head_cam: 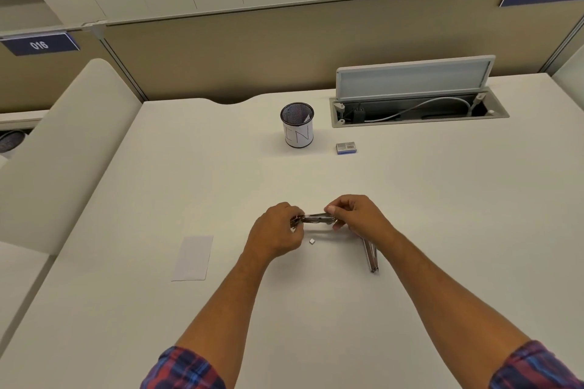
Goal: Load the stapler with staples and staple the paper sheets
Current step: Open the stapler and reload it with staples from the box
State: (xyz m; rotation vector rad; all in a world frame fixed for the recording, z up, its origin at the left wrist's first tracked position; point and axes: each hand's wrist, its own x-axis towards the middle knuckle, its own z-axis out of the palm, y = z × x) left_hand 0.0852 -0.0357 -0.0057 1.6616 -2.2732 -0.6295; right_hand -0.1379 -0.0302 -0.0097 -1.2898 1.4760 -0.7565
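A small metal stapler [317, 218] is held just above the desk between both hands. My left hand [275, 230] grips its left end and my right hand [357, 214] pinches its right end. A long metal part [370, 257], seemingly the stapler's pusher rod, lies on the desk beside my right wrist. A tiny white piece [312, 241], possibly a short strip of staples, lies on the desk below the stapler. The folded paper sheets [192, 257] rest flat to the left. A small blue-and-grey staple box [346, 148] sits farther back.
A mesh pen cup [297, 129] with a white label stands behind the hands. An open cable hatch [417, 110] with its raised lid is at the back right. A padded divider [63, 148] borders the desk [442, 230] on the left.
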